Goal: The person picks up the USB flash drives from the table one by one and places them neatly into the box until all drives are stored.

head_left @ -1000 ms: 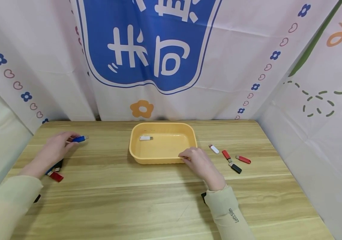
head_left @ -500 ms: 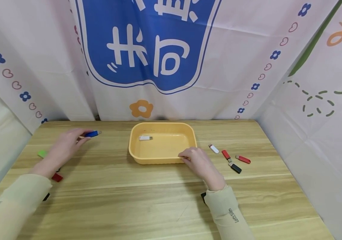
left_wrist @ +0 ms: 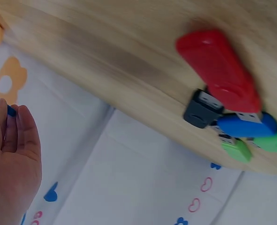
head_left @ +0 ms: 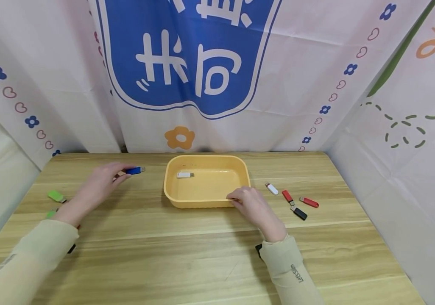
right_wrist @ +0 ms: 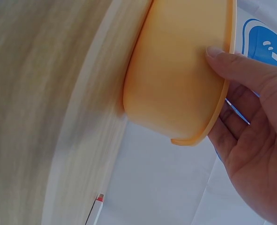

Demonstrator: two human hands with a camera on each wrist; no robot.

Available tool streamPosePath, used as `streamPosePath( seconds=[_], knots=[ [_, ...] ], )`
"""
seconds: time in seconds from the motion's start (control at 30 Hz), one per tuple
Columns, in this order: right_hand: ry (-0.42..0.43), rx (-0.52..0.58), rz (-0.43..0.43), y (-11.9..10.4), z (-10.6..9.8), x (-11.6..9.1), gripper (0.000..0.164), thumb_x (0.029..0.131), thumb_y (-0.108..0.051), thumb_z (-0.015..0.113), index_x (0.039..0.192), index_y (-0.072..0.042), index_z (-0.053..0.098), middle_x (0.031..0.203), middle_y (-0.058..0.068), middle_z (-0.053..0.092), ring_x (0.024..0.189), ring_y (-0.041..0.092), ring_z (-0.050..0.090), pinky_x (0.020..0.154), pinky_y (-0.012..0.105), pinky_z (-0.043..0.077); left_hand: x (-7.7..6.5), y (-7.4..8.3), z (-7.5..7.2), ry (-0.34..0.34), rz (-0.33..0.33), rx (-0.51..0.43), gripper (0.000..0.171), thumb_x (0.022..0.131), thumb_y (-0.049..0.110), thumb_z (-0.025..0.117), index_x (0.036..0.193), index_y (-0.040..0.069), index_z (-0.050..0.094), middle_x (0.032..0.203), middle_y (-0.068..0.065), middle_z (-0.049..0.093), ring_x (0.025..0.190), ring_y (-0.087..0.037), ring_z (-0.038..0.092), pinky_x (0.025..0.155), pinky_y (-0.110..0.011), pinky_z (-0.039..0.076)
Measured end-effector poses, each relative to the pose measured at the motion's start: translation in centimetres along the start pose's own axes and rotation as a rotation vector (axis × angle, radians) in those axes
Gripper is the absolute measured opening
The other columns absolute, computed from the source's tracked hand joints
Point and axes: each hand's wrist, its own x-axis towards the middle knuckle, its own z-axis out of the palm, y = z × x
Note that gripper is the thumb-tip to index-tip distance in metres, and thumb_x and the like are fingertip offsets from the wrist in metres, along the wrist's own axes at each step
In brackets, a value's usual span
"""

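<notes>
Blue stick (head_left: 134, 170), left of the tray (head_left: 210, 186)
My left hand (head_left: 102, 180) pinches it, plug (head_left: 143, 169) toward right; my right hand (head_left: 253, 208) grips the tray.

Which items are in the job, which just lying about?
In play:
blue USB stick, in left hand
yellow tray, gripped by right hand
white USB stick, in tray

Loose, maybe for later:
right: another white stick, black stick, two red sticks
left: cluster of red, black, blue, green sticks

Blue USB stick (head_left: 135, 170) held L of ylw tray (head_left: 214, 185).
</notes>
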Motion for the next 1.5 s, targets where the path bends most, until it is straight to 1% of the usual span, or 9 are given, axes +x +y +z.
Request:
streamPosePath(
  seconds=[0.33,0.57,0.8,0.87,1.03,1.23,1.37,1.5],
  knots=[
    [0.004,0.006,0.004,-0.1,-0.1,0.1,0.011,0.086,-0.005,0.076,0.095,-0.011,0.08,0.092,0.003,0.078,0.086,0.017,0.071,0.076,0.033,0.058,0.9,1.6,1.2,0.02,0.03,-0.008,0.026,0.095,0.009,0.067,0.121,0.005,0.069,0.113,-0.018,0.072,0.091,-0.031,0.069,0.078,-0.05,0.056],
    [0.012,0.007,-0.003,-0.1,-0.1,0.1,0.011,0.086,-0.005,0.076,0.095,-0.011,0.079,0.091,0.003,0.078,0.086,0.017,0.071,0.077,0.033,0.058,1.7,3.0,2.1,0.024,0.054,-0.057,0.026,0.094,0.009,0.068,0.12,0.005,0.07,0.112,-0.017,0.073,0.09,-0.029,0.069,0.077,-0.047,0.057],
    [0.009,0.013,0.007,-0.1,-0.1,0.1,0.011,0.087,-0.006,0.075,0.096,-0.011,0.08,0.093,0.003,0.078,0.087,0.017,0.071,0.077,0.034,0.058,2.3,4.6,2.9,-0.008,0.093,-0.093,0.027,0.094,0.008,0.067,0.122,0.006,0.07,0.113,-0.015,0.074,0.091,-0.027,0.07,0.078,-0.045,0.059],
    [0.011,0.01,0.008,-0.1,-0.1,0.1,0.011,0.087,-0.006,0.076,0.095,-0.011,0.08,0.092,0.003,0.078,0.087,0.017,0.071,0.077,0.033,0.059,2.4,5.0,3.0,-0.016,0.092,-0.106,0.028,0.094,0.007,0.067,0.122,0.006,0.07,0.114,-0.015,0.073,0.092,-0.027,0.071,0.079,-0.045,0.059],
    [0.019,-0.003,-0.002,-0.2,-0.1,0.1,0.009,0.086,-0.007,0.076,0.093,-0.011,0.079,0.09,0.002,0.077,0.085,0.017,0.07,0.076,0.034,0.058,2.7,5.9,3.3,-0.036,0.063,-0.119,0.028,0.094,0.009,0.067,0.122,0.007,0.07,0.116,-0.015,0.073,0.094,-0.027,0.071,0.081,-0.045,0.059],
    [0.018,0.001,0.001,-0.2,-0.1,0.1,0.009,0.086,-0.006,0.076,0.093,-0.011,0.08,0.09,0.002,0.077,0.085,0.017,0.07,0.076,0.034,0.058,3.2,6.8,4.2,-0.052,0.077,-0.135,0.027,0.093,0.009,0.07,0.12,0.006,0.07,0.117,-0.015,0.072,0.098,-0.029,0.07,0.083,-0.045,0.06],
    [0.02,0.005,0.001,-0.1,0.0,0.0,0.009,0.086,-0.006,0.076,0.093,-0.011,0.08,0.09,0.002,0.077,0.085,0.017,0.07,0.076,0.034,0.058,3.5,7.4,4.9,-0.057,0.092,-0.119,0.027,0.093,0.009,0.07,0.12,0.005,0.07,0.117,-0.015,0.072,0.101,-0.029,0.07,0.083,-0.044,0.06],
    [0.02,0.004,0.003,-0.1,0.1,-0.1,0.009,0.086,-0.007,0.076,0.093,-0.011,0.08,0.09,0.002,0.077,0.085,0.017,0.07,0.076,0.034,0.058,3.8,7.8,5.4,-0.062,0.109,-0.074,0.028,0.093,0.01,0.07,0.12,0.006,0.07,0.113,-0.013,0.072,0.094,-0.025,0.068,0.079,-0.039,0.059]
  ],
)
